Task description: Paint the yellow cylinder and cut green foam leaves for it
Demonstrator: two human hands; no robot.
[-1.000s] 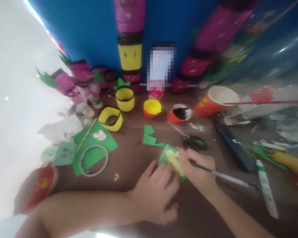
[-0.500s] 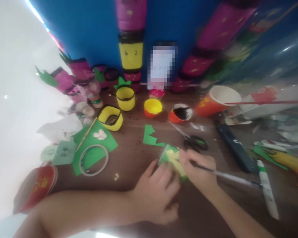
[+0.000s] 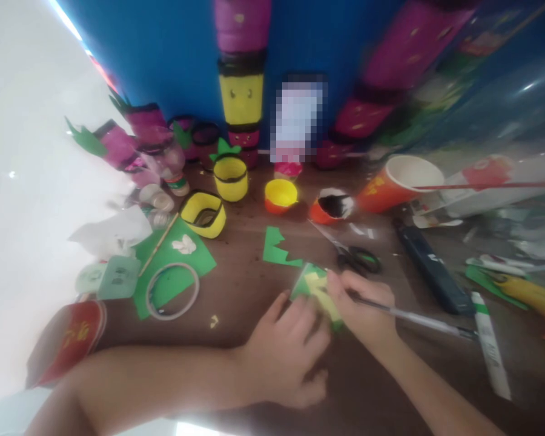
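Note:
My right hand (image 3: 363, 303) is closed around a pen (image 3: 418, 322) with a clear barrel and dark ends. The pen's tip end meets a pale yellow paper cutout (image 3: 318, 288), which lies over a green piece of paper (image 3: 302, 280). From the left, my left hand (image 3: 290, 348) rests palm down, its spread fingers pressing the near edge of these papers against the table. Its thumb lies apart on the tabletop. Just beyond both hands are a zigzag-cut green scrap (image 3: 275, 248) and black-handled scissors (image 3: 358, 259).
A tape roll (image 3: 172, 290) lies on a green sheet (image 3: 200, 260) at left, near yellow cups (image 3: 203, 217). An orange cup of dark paint (image 3: 331, 207) stands beyond the scissors. At right lie a dark case (image 3: 431, 266) and a white marker (image 3: 490, 345). A phone (image 3: 297, 121) leans behind.
My right hand and the pen have shifted very slightly over the yellow paper. My left hand stays pressed in place. The whole view has moved a little.

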